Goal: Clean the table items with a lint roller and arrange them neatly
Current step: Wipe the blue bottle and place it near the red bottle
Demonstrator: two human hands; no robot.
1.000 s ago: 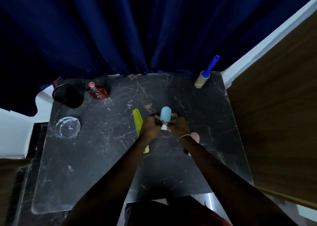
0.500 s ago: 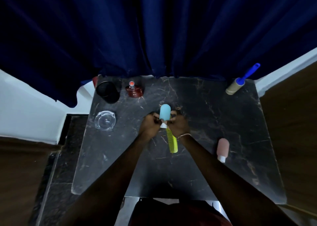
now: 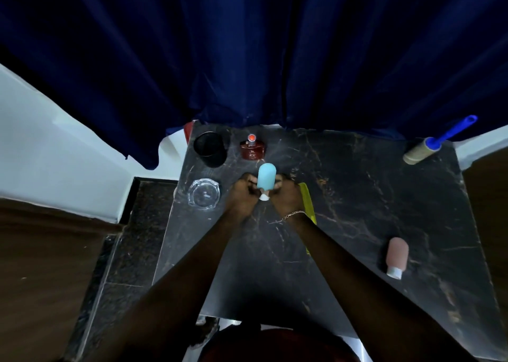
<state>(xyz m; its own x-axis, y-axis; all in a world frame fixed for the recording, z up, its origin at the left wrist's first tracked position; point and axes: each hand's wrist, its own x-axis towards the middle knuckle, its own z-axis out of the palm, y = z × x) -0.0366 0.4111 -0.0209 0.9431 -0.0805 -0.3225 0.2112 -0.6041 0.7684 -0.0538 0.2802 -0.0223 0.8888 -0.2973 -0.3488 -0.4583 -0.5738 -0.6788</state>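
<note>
A light blue squeeze bottle point(image 3: 266, 179) with a white cap stands cap down on the black marble table point(image 3: 357, 210). My left hand point(image 3: 243, 196) and my right hand point(image 3: 286, 195) both grip its lower part from either side. A yellow comb point(image 3: 308, 202) lies just right of my right hand, partly hidden under the wrist. The lint roller point(image 3: 423, 150) with its blue handle lies at the far right corner. A pink bottle point(image 3: 396, 256) lies on its side near the right edge.
A black cup point(image 3: 210, 149) and a dark red perfume bottle point(image 3: 252, 148) stand at the far left of the table. A clear glass ashtray point(image 3: 204, 194) sits left of my hands. A dark blue curtain point(image 3: 247, 59) hangs behind the table.
The view has swung so the table sits further right in the frame. Both hands keep hold of the blue bottle and have carried it left, nearer the perfume bottle and ashtray.
</note>
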